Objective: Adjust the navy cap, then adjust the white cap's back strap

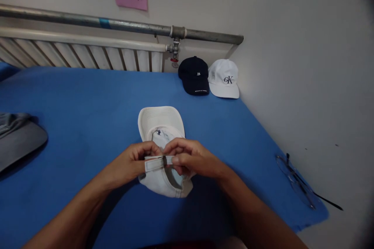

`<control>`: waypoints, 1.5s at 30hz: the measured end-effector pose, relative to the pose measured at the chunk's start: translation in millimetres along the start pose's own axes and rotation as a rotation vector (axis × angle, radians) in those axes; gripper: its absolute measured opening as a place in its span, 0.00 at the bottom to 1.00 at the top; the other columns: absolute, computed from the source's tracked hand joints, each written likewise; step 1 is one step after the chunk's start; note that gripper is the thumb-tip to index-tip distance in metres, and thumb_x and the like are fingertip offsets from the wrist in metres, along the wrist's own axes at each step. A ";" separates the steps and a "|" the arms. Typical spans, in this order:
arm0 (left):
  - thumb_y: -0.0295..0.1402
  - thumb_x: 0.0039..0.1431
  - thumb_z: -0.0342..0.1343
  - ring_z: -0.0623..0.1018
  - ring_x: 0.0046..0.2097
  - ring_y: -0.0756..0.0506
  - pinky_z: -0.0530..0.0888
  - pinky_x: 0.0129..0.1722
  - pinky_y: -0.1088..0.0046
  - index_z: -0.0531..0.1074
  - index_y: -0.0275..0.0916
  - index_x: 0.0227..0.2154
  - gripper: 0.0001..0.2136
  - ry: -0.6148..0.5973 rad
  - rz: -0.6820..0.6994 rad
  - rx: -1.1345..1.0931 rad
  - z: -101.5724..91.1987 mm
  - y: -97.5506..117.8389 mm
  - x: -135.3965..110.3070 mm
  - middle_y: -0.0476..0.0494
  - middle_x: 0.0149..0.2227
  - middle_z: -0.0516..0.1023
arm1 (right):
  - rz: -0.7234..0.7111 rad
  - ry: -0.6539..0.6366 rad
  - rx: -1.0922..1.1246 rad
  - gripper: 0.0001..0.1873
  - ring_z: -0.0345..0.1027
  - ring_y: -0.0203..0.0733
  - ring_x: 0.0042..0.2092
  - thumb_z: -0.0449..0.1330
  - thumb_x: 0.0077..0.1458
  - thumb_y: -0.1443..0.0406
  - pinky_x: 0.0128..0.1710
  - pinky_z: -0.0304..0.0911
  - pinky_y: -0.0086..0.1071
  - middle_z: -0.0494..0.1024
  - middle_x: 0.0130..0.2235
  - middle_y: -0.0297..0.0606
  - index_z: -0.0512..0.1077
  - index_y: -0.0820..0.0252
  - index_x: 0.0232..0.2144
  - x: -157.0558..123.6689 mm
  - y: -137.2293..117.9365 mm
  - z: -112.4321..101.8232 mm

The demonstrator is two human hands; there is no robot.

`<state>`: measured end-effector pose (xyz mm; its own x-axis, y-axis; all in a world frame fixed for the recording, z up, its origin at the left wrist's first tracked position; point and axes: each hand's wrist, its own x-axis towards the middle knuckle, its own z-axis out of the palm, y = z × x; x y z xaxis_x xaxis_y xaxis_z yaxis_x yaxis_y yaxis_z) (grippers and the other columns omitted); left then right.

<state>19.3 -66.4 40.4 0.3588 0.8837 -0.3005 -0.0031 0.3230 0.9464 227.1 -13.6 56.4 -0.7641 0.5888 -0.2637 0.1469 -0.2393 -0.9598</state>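
A pale baseball cap (162,116) lies upside down in front of me, its brim pointing away and its inside showing. Its back strap (154,164) runs across the near side, with a dark buckle (164,160) at the middle. My left hand (133,163) pinches the strap left of the buckle. On the other side, my right hand (194,157) grips the strap's right part between thumb and fingers. The fingertips of both hands nearly meet above the buckle. Part of the cap's inside is hidden behind my fingers.
Against the wall sit a black cap (193,74) and a white cap (224,78). A grey cap (22,136) lies at the left edge. Eyeglasses (298,183) rest on the right side of the blue tabletop (87,101). Behind it are a radiator (84,56) and a pipe (137,27).
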 end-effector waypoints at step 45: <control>0.29 0.54 0.61 0.76 0.37 0.46 0.72 0.37 0.71 0.76 0.41 0.32 0.03 0.303 0.558 0.289 11.2 -5.5 1.9 0.46 0.33 0.76 | 0.000 0.027 0.435 0.07 0.44 0.24 0.18 0.60 0.47 0.66 0.17 0.42 0.23 0.57 0.18 0.22 0.64 0.59 0.24 8.9 9.4 20.3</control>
<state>30.5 -70.3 36.0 0.0992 0.9604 0.2603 0.1527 -0.2732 0.9498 208.9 -26.3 47.0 -0.7467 0.6071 -0.2719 -0.1359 -0.5393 -0.8311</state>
